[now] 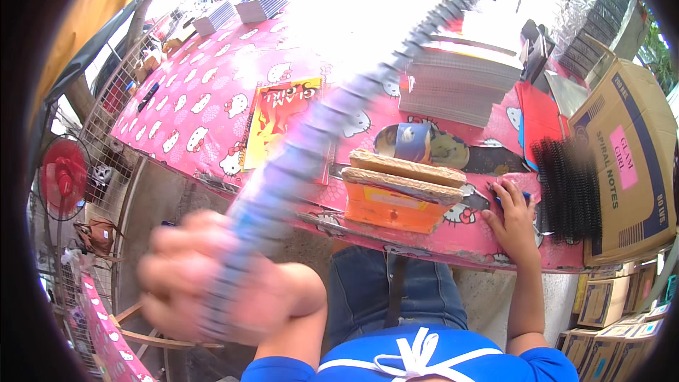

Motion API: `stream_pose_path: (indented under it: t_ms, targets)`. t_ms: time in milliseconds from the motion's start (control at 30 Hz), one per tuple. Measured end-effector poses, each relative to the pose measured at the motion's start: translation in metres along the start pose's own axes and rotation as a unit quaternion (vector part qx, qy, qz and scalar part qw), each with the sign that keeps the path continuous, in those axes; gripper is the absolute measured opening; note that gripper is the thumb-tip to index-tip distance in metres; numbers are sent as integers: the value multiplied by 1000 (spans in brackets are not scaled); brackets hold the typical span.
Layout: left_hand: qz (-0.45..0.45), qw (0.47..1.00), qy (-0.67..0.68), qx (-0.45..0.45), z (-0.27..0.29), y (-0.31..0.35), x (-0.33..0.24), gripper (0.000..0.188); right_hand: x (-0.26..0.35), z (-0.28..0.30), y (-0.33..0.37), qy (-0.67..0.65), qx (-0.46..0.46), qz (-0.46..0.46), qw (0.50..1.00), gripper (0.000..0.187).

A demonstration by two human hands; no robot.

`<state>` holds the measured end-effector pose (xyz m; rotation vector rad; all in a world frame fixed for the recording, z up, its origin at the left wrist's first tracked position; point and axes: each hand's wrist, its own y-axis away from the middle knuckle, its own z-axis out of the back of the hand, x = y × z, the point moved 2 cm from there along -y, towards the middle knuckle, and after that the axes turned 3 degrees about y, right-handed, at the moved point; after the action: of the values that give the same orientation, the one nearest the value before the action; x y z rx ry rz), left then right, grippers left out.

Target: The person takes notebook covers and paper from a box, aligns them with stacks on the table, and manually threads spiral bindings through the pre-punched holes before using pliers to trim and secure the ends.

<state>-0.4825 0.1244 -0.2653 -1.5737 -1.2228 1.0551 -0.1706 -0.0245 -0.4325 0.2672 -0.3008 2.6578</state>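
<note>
My left hand (205, 279) is blurred and close to the camera, closed around the near end of a long spiral binding coil (332, 110) that stretches up toward the far right. My right hand (513, 223) rests on the pink cartoon-print table (212, 99) near its front edge, fingers curled around something small and blue next to a bundle of black spiral coils (569, 187). Between the hands sits an orange block topped with two stacked cardboard-backed pads (403, 187).
A yellow-and-red notebook cover (279, 124) lies on the table. A tall stack of white pages (456, 81) stands behind. A cardboard box (633, 148) sits at right, more boxes below it. Notebook piles (240, 10) lie at the far end. A red fan (62, 177) stands left.
</note>
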Motion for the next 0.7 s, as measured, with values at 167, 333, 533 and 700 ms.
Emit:
stream_pose_path:
  t_ms: [167, 333, 533, 700]
  targets:
    - [249, 935, -27, 252, -37, 106, 2, 18, 7, 7, 3, 84, 29, -92, 992, 55]
    - [333, 913, -60, 229, -30, 119, -6, 24, 10, -8, 15, -7, -63, -160, 985, 48]
    - [294, 924, -61, 237, -23, 113, -5, 28, 81, 51, 25, -392, -29, 46, 918, 41]
    - [261, 931, -81, 241, -29, 120, -7, 32, 111, 67, 22, -343, -70, 270, 897, 49]
